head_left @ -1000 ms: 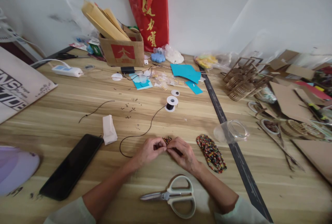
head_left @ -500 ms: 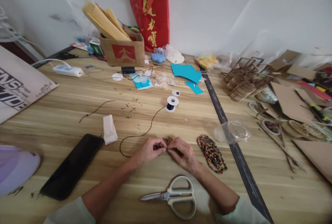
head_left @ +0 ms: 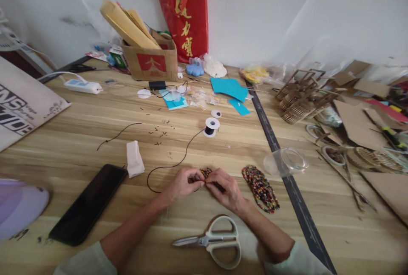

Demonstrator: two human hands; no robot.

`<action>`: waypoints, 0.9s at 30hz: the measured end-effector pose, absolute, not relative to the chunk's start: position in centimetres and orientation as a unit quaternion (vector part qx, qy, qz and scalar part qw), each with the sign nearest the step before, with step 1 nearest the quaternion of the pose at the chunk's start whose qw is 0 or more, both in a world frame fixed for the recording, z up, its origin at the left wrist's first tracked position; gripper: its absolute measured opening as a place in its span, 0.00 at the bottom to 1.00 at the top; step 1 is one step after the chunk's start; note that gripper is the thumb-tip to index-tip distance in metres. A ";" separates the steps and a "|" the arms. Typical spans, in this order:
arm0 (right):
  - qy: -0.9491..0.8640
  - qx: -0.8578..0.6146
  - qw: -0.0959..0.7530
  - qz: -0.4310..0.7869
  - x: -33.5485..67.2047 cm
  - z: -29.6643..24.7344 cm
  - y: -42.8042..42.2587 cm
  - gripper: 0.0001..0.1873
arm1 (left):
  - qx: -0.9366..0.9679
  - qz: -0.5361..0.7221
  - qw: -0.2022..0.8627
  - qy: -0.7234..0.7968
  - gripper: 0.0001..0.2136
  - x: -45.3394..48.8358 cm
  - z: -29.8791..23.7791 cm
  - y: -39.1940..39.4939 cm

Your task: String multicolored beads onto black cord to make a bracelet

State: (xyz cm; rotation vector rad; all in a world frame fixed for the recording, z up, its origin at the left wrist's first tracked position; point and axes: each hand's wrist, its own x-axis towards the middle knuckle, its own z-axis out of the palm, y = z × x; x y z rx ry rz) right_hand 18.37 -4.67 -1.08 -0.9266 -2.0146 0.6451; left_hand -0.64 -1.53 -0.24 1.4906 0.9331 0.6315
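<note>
My left hand (head_left: pixel 183 185) and my right hand (head_left: pixel 225 190) meet fingertip to fingertip above the table, both pinched closed. Between them is a thin dark strand that looks like the black cord (head_left: pixel 187 149), though the fingers hide most of it. This cord curves from a white spool (head_left: pixel 212 127) and passes under my left wrist. Just behind the fingertips shows a small bunch of multicoloured beads (head_left: pixel 206 172), partly covered. Right of my right hand lies a coiled bead strand (head_left: pixel 259 188). Scissors (head_left: pixel 210 241) with cream handles rest between my forearms, blades pointing left.
At left are a black phone (head_left: pixel 89 205) and a folded white paper (head_left: pixel 134 159). A cut piece of cord (head_left: pixel 119 135) and small scraps lie beyond. A cardboard box (head_left: pixel 153 62) and red bag (head_left: pixel 191 15) stand behind; small woven baskets (head_left: pixel 295 100) are at right.
Almost nothing differs. Both hands keep their pinch in the same place, with only a very slight shift at the fingertips.
</note>
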 end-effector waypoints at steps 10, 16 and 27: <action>-0.797 -0.365 0.408 0.254 18.3 -1.2 -4.6 0.03 | 0.677 0.259 0.557 0.405 0.04 -0.8 -0.2 -1.6; -0.797 -0.363 0.407 0.259 18.3 -1.1 -4.7 0.04 | 0.676 0.257 0.562 0.401 0.03 -0.8 -0.4 -1.6; -0.804 -0.362 0.397 0.256 18.3 -1.0 -4.6 0.04 | 0.676 0.254 0.566 0.397 0.03 -0.9 -0.6 -1.5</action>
